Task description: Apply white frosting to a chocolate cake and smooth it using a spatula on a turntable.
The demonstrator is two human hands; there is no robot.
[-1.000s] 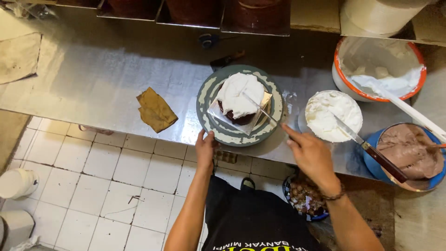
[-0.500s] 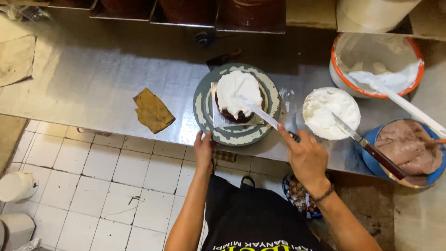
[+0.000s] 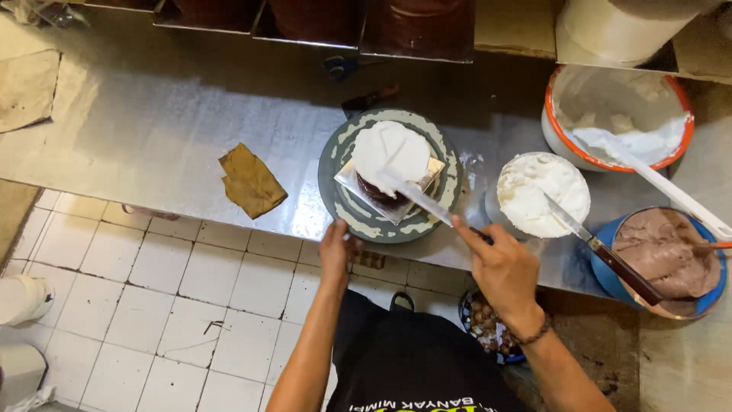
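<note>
Head view: on the steel counter [image 3: 168, 130], a small round cake [image 3: 390, 156], smooth white cream over a dark base, sits on a square board on the grey smeared turntable [image 3: 347, 206]. Left hand [image 3: 338, 250] pinches its rim. Right hand [image 3: 499, 263] grips a long palette knife [image 3: 418, 197], blade now flatter across the top than before.

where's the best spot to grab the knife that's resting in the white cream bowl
Probably by its dark wooden handle, which juts out past the rim of the white cream bowl toward the lower right, over the bowl of brown cream. Come in from the right, near the right hand. The blade end lies in cream, so it looks slippery and messy.
</note>
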